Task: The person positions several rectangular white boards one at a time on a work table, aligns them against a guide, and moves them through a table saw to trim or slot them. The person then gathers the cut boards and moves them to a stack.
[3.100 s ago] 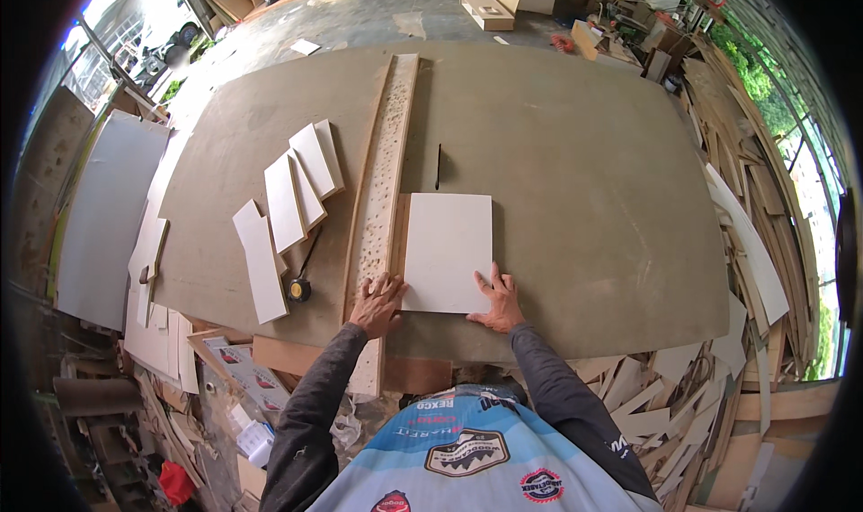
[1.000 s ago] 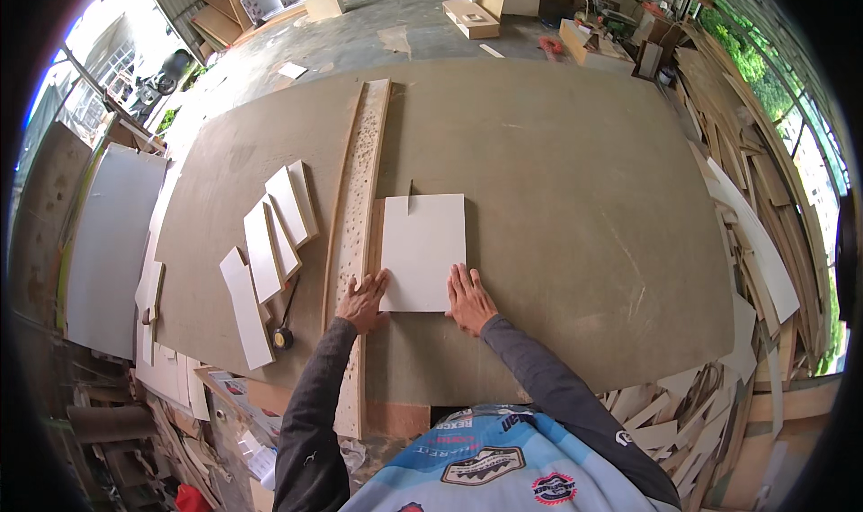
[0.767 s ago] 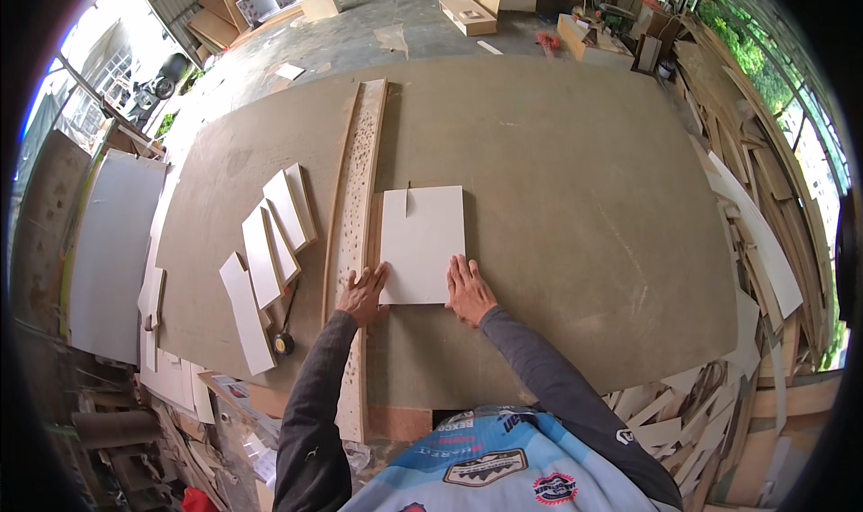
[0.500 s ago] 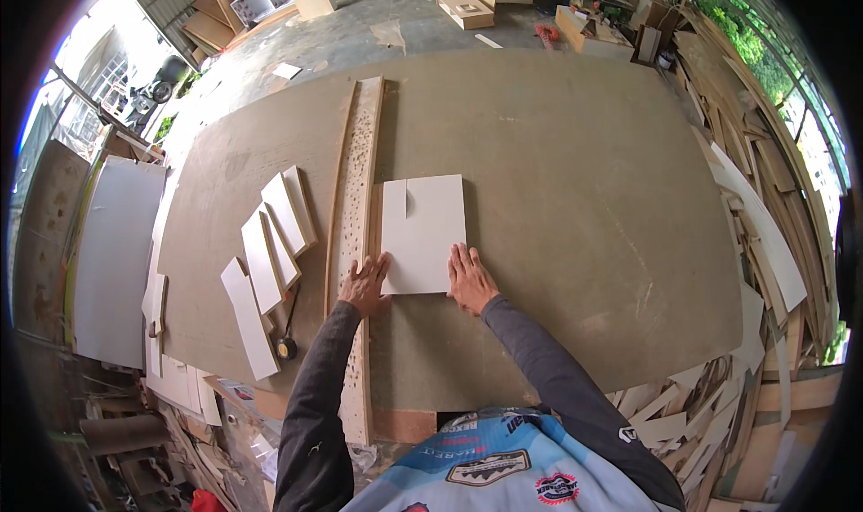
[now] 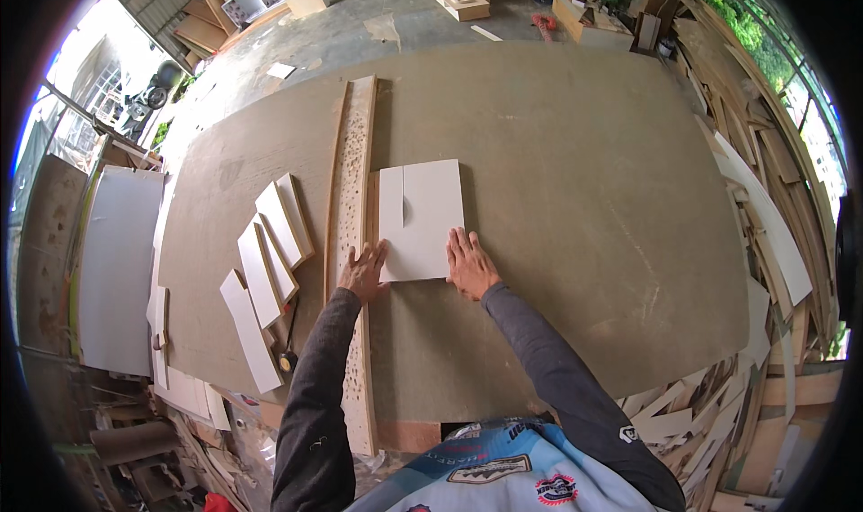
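Observation:
A white rectangular board (image 5: 433, 224) lies flat on the large brown worktable (image 5: 575, 197). A thin dark slit runs into it from its far edge, near its left side. My left hand (image 5: 364, 272) lies over the near-left corner of the board and the long speckled wooden strip (image 5: 358, 143) beside it, fingers outstretched. On the near-right corner rests my right hand (image 5: 472, 265), its fingers flat and pointing away from me. Both palms sit by the board's near edge. Whatever is under the board is hidden.
Several narrow white board pieces (image 5: 261, 278) lie fanned out left of the strip, with a tape measure (image 5: 288, 361) by them. Wood offcuts (image 5: 670, 422) are heaped at the table's near right. Long planks (image 5: 764, 179) are stacked along the right side.
Both hands have moved the white board a little away from me along the speckled strip. The slit in it has become longer toward me. My view has shifted slightly.

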Tool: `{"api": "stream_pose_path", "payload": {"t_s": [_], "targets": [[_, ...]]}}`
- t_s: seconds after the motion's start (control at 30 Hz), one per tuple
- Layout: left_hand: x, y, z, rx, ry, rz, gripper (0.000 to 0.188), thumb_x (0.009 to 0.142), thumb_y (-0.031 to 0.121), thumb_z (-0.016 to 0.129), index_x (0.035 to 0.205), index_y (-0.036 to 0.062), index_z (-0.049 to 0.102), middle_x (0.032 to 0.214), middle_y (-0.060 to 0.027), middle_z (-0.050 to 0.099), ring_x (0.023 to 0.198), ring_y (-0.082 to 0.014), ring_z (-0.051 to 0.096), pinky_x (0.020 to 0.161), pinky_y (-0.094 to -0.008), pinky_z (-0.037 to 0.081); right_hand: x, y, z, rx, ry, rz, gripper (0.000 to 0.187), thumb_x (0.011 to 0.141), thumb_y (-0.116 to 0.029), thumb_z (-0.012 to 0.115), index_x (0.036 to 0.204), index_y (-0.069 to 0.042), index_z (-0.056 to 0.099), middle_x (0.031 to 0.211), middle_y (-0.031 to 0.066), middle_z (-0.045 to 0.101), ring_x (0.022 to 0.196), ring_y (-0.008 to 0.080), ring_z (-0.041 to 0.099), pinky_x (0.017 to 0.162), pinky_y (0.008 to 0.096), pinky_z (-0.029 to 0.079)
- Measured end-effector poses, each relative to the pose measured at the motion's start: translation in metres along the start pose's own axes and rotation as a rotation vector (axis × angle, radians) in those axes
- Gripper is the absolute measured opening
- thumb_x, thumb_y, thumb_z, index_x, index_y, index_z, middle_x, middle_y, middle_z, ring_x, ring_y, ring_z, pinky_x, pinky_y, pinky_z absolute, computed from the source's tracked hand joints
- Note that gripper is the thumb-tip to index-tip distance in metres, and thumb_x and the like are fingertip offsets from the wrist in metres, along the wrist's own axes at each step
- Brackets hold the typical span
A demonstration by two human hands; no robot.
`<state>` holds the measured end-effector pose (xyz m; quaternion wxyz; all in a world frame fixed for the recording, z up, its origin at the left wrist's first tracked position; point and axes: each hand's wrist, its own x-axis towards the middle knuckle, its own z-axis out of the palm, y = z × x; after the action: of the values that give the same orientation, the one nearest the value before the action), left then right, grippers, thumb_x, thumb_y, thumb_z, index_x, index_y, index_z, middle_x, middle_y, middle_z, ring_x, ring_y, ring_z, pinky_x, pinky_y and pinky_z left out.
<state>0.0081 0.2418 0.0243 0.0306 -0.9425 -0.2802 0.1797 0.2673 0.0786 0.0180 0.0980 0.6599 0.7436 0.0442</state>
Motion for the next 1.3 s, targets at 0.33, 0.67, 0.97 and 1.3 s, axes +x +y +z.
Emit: {"api": "stream_pose_path", "payload": {"t_s": [0.33,0.67,0.97,1.3], "targets": [[0.031,-0.015,0.001,0.034,0.004,-0.023,0.104,0.087,0.049,0.070,0.166,0.0069,0.016,0.172,-0.0068,0.021,0.151,-0.0324,0.029,0.122,-0.0625,0.020,0.027,0.019,0.009,0.022,0.014,0.027,0.083,0.101,-0.052,0.054,0.156,0.008,0.036,0.166,0.0269,0.029,0.156,0.0405,0.024,0.125,0.0538,0.020],[0.063,-0.027,-0.012,0.051,0.024,-0.035,0.103,0.087,0.046,0.075,0.165,0.0074,0.020,0.170,-0.0063,0.024,0.150,-0.0316,0.032,0.122,-0.0614,0.023,0.059,0.041,0.016,0.023,0.025,0.047,0.083,0.101,-0.052,0.055,0.156,0.006,0.036,0.166,0.0254,0.029,0.156,0.0389,0.024,0.123,0.0554,0.021],[0.089,-0.040,-0.011,0.041,-0.010,-0.056,0.108,0.087,0.050,0.074,0.167,0.0105,0.014,0.173,-0.0038,0.019,0.152,-0.0316,0.029,0.123,-0.0630,0.018,0.077,0.060,0.016,0.138,0.004,0.048,0.085,0.100,-0.051,0.057,0.157,0.007,0.034,0.168,0.0246,0.025,0.157,0.0371,0.020,0.125,0.0565,0.020],[0.117,-0.057,-0.020,0.079,-0.023,-0.046,0.105,0.089,0.051,0.071,0.166,0.0086,0.015,0.172,-0.0048,0.022,0.151,-0.0314,0.031,0.124,-0.0608,0.017,0.095,0.104,0.025,0.236,0.037,0.110,0.085,0.099,-0.049,0.059,0.157,0.007,0.031,0.168,0.0210,0.027,0.158,0.0319,0.021,0.125,0.0557,0.022]]}}
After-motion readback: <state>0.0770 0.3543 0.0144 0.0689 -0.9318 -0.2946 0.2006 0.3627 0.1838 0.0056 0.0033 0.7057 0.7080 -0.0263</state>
